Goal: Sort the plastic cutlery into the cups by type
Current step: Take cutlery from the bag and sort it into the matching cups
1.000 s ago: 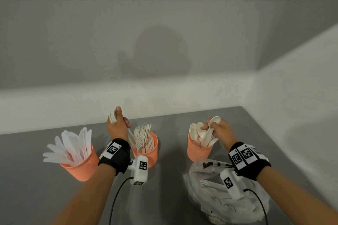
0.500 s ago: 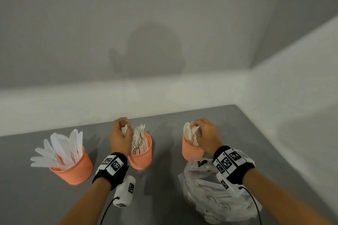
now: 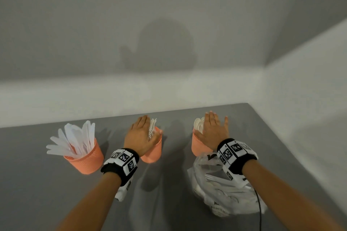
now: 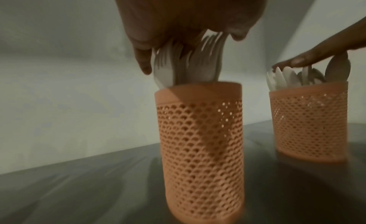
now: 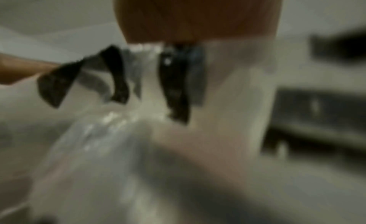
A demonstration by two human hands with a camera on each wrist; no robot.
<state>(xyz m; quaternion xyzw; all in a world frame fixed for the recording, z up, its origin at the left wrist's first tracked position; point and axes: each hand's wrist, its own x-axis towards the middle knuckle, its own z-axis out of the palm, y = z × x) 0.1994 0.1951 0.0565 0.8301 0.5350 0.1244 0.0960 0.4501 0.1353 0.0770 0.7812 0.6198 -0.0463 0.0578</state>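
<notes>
1. Left hand (image 3: 139, 137) flat, fingers spread, pressing forks (image 4: 190, 62) into middle cup (image 4: 200, 149).
2. Right hand (image 3: 213, 133) flat on spoons (image 4: 297, 77), cup (image 3: 199, 145) at 1 o'clock.
3. Step: seating. Next, likely: pull more from bag (image 3: 223, 195), 5 o'clock.

head: high, forward-down | left wrist: low, close at cups (image 4: 200, 133) | right wrist: blurred, seemingly bag-close
</notes>
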